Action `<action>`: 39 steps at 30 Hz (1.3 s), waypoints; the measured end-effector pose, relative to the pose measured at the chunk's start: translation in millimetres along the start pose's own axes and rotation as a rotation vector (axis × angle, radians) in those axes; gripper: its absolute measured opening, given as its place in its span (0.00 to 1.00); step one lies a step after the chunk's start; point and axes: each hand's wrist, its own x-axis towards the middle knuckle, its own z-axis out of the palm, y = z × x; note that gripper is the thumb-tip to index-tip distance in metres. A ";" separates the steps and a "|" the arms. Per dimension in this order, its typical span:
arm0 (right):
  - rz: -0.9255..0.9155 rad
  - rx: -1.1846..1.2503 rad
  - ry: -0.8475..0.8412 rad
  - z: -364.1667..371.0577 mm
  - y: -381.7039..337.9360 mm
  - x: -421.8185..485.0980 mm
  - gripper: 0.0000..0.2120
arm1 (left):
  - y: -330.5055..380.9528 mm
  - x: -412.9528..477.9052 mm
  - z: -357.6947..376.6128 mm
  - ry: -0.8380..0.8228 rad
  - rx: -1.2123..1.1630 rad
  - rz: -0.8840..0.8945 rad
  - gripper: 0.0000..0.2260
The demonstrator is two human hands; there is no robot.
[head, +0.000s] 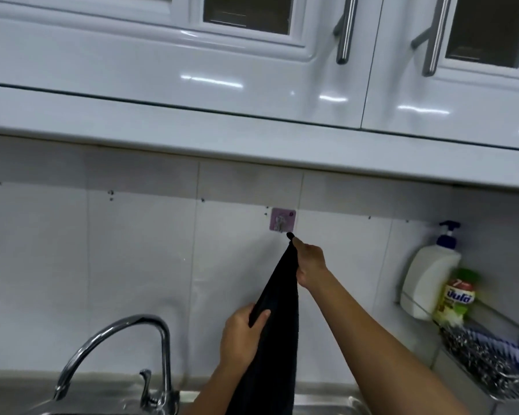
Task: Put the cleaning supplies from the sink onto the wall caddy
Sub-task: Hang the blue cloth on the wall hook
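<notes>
A black cloth [277, 319] hangs stretched in front of the tiled wall. My right hand [309, 262] pinches its top corner just below a small purple adhesive hook [283, 220]. Lower down, my left hand [243, 333] grips the cloth's left edge. The wire wall caddy [474, 372] is mounted at the right. It holds a white pump bottle with a blue top [429, 280], a green-capped dish soap bottle [457, 298], steel wool [474, 351] and a blue-bristled brush [504, 348].
A chrome faucet [117, 348] arches over the steel sink rim [327, 404] at the bottom left. White glossy upper cabinets with metal bar handles [346, 28] overhang the wall close above the hook.
</notes>
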 end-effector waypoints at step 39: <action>-0.189 -0.517 -0.251 -90.0 128.5 10.5 0.08 | -90.9 -12.2 -25.8 -0.185 0.442 -0.190 0.15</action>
